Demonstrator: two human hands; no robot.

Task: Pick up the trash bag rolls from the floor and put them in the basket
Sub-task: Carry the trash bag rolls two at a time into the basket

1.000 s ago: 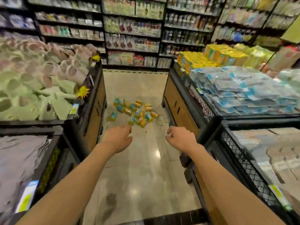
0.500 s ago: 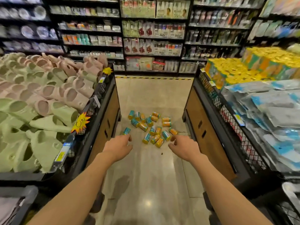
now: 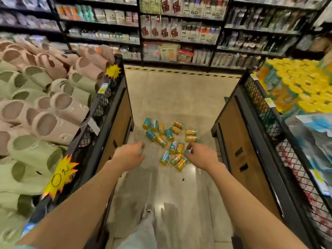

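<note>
Several small trash bag rolls point(image 3: 161, 141), teal and yellow-orange, lie scattered on the beige floor in the aisle ahead of me. Both my arms reach forward above the floor. My left hand point(image 3: 130, 154) hangs at the left edge of the pile with loosely curled fingers, and it partly hides one teal roll point(image 3: 141, 151). My right hand point(image 3: 202, 156) is over the pile's right side, its fingers also loosely curled. Neither hand holds anything that I can see.
A black mesh bin of pink and green slippers point(image 3: 45, 112) flanks the aisle on the left. On the right, a mesh bin point(image 3: 258, 99) holds yellow-topped packs point(image 3: 296, 87) and blue packets. Stocked shelves point(image 3: 179, 33) close the aisle's far end. My leg point(image 3: 143, 229) shows below.
I have moved forward down the aisle, so the rolls are closer and larger. Both hands now overlap the near edge of the pile; they still hold nothing.
</note>
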